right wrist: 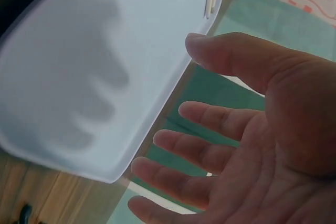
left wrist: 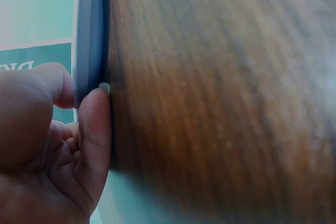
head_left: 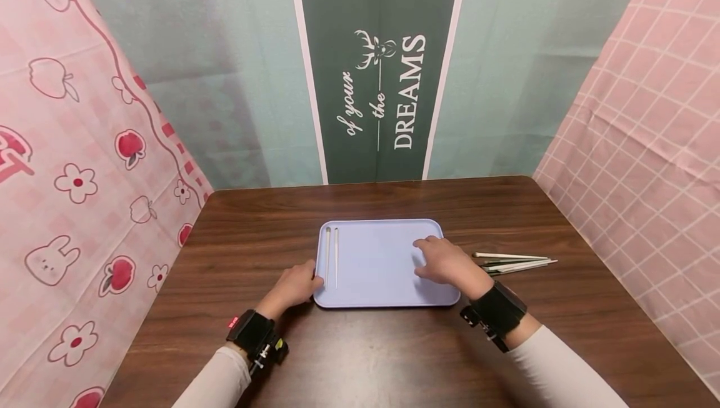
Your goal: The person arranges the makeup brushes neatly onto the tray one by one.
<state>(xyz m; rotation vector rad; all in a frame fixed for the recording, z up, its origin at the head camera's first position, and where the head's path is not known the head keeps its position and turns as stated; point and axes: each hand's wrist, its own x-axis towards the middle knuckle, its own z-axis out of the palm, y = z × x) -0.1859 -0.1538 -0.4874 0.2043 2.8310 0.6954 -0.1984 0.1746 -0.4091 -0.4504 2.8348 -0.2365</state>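
A pale lavender tray (head_left: 382, 264) lies on the wooden table. My left hand (head_left: 295, 283) grips its left rim; the left wrist view has the thumb (left wrist: 62, 90) and a finger (left wrist: 95, 124) on either side of the tray wall (left wrist: 90, 30). Two slim, pale sticks, apparently brushes (head_left: 336, 258), lie side by side along the tray's left end. Over the tray's right part hovers my right hand (head_left: 447, 264), its fingers spread and holding nothing. In the right wrist view this hand (right wrist: 231, 135) casts a shadow on the tray (right wrist: 152, 30).
Right of the tray, partly behind my right wrist, several thin white and dark green sticks (head_left: 517, 264) lie in a loose bunch on the table (head_left: 371, 352). Patterned cloths hang around it: pink (head_left: 90, 220) at left, green (head_left: 365, 158) behind, pink checked (head_left: 647, 164) at right.
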